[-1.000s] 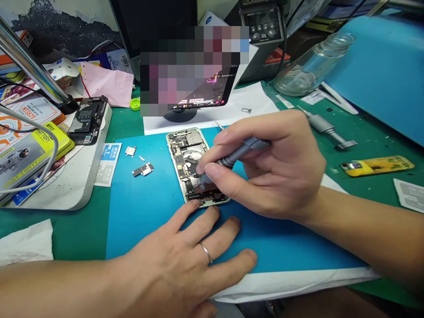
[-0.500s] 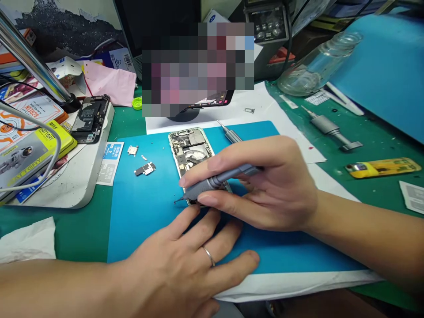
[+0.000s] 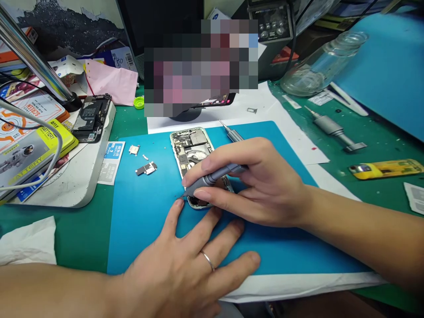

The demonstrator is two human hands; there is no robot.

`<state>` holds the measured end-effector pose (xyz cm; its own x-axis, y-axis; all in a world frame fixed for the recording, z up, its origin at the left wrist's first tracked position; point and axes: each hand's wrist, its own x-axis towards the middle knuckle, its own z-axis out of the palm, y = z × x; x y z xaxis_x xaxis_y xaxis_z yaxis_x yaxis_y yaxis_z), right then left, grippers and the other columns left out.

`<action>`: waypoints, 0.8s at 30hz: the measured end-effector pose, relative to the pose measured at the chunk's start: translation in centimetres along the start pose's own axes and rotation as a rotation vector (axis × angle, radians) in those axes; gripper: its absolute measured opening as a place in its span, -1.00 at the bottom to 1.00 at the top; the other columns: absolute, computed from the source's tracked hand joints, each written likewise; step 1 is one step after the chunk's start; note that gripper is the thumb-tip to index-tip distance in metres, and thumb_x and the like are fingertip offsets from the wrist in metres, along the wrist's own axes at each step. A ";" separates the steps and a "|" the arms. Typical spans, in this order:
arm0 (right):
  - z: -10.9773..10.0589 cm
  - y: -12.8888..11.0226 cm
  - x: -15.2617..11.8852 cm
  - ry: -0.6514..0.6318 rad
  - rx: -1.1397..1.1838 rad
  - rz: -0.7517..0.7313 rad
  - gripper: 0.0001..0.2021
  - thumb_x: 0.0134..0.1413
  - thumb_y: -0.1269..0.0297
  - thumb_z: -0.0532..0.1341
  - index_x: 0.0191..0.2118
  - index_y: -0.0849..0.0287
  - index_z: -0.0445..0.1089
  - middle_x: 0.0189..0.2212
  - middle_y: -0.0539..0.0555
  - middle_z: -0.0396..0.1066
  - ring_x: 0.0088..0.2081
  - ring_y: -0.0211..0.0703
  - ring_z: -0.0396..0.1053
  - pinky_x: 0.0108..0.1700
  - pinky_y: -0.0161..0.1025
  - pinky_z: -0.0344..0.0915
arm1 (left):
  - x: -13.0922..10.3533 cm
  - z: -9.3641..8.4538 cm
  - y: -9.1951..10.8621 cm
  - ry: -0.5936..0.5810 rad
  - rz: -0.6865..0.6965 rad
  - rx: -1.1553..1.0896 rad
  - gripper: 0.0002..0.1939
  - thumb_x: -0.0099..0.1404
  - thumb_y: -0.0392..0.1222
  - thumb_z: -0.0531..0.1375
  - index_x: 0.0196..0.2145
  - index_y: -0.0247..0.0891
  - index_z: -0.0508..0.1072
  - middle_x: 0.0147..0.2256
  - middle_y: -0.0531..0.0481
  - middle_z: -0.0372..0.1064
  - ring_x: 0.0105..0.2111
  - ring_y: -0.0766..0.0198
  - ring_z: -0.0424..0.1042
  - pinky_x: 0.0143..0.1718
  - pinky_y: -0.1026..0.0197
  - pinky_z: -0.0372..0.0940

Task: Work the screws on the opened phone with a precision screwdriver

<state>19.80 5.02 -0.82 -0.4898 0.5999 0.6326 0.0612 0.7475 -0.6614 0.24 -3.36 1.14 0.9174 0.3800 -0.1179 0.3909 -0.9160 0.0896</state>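
Observation:
An opened smartphone (image 3: 196,145) lies on the blue mat (image 3: 142,229), its inner parts bare and its lower half partly hidden by my right hand (image 3: 258,190). That hand is closed around a grey precision screwdriver (image 3: 207,180), whose tip points down to the left beside the phone's lower left edge. My left hand (image 3: 192,256) rests on the mat with fingers spread. Its index fingertip meets the screwdriver's tip, so whatever lies between them is hidden. Left of the phone are a dark metal shield plate (image 3: 146,168), a small silver part (image 3: 134,149) and a tiny strip (image 3: 145,157).
Another screwdriver (image 3: 233,132) lies behind my right hand. At the right are a grey driver (image 3: 329,126), a yellow tool (image 3: 387,169), white tweezers (image 3: 347,100) and a glass jar (image 3: 324,66). Boxes and another opened phone (image 3: 92,118) sit on a white stand (image 3: 74,187) at the left.
My right hand has moved slightly left with the screwdriver. My left index finger has swung left, away from the phone's lower edge, to the screwdriver's tip.

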 end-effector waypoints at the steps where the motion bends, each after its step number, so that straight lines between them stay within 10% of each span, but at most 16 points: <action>1: 0.0 0.0 0.0 0.004 0.003 -0.003 -0.65 0.21 0.47 0.35 0.03 0.02 0.35 -0.20 -0.02 0.59 -0.26 -0.22 0.65 -0.25 -0.34 0.65 | 0.0 0.1 0.0 0.001 -0.001 -0.001 -0.34 0.49 0.09 0.19 0.44 -0.06 0.17 0.48 -0.20 -0.04 0.38 -0.18 0.05 0.20 -0.49 0.29; 24: -0.5 -0.6 0.4 -0.030 0.016 -0.007 -0.53 0.14 0.58 0.27 0.05 -0.11 0.31 -0.22 -0.06 0.57 -0.32 -0.20 0.62 -0.34 -0.31 0.63 | -0.1 0.1 0.0 0.019 -0.011 0.010 -0.41 0.52 0.06 0.13 0.43 -0.03 0.20 0.45 -0.15 0.04 0.40 -0.15 0.06 0.23 -0.43 0.25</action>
<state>20.00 4.97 -0.03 -0.5160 0.5854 0.6253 0.0437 0.7471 -0.6633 0.16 -3.42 1.09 0.9144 0.3922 -0.1005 0.4003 -0.9130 0.0788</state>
